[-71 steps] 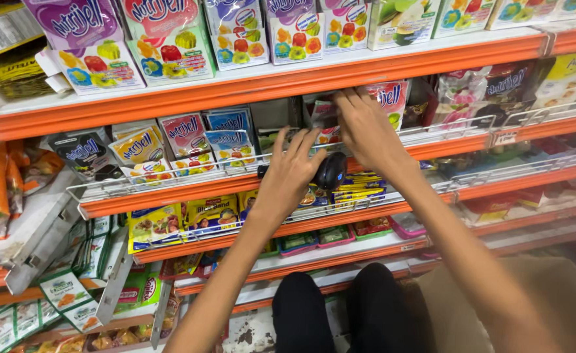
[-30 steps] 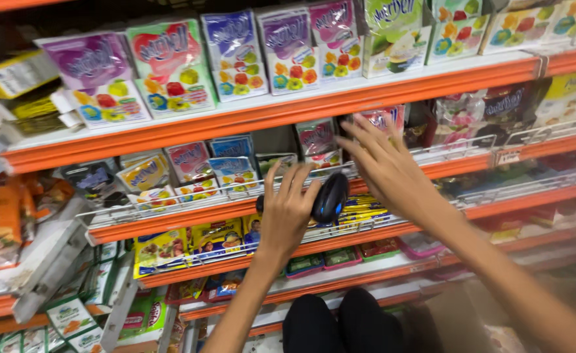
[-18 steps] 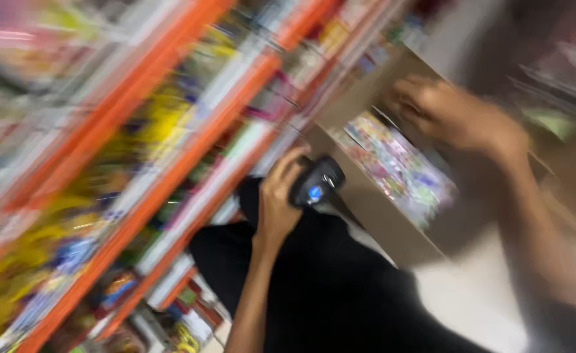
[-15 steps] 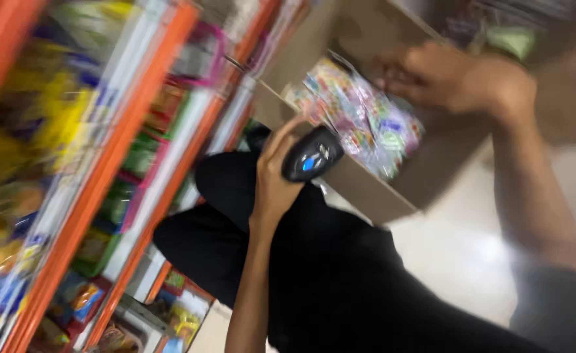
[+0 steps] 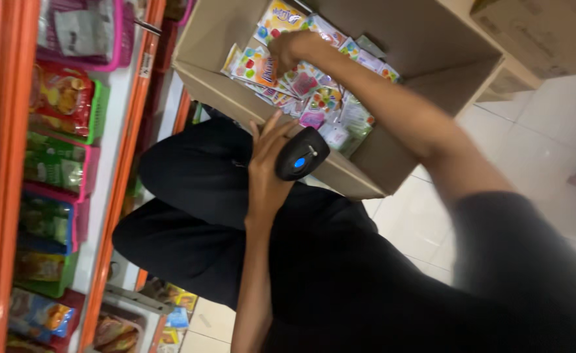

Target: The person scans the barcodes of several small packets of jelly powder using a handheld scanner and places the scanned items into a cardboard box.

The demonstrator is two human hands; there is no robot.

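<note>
Shelves (image 5: 115,196) with orange edges run down the left side. Pink and green baskets (image 5: 98,111) of snack bags sit on them; more packets lie low near the floor.

Centre: the person crouches, black trousers filling the middle.

Left hand (image 5: 268,173) is raised in front of the knees. Grip closed around a black handheld scanner (image 5: 301,153), thumb side up, a blue light showing on its top face. Scanner sits just outside the near wall of the box, touching or nearly touching the rim; cannot tell which.

Open cardboard box (image 5: 360,176) stands on the floor, right of the shelves. Inside, a loose heap of small colourful packets (image 5: 321,98), piled towards the left wall and near corner.

Right hand (image 5: 294,49) reaches down into the box from the right, forearm crossing over the heap. Fingers curl onto a packet at the heap's far left end; grip looks closed on it, though the fingertips are partly hidden.

Far right: pale tiled floor (image 5: 549,131), a second carton (image 5: 543,33) in the top corner.
</note>
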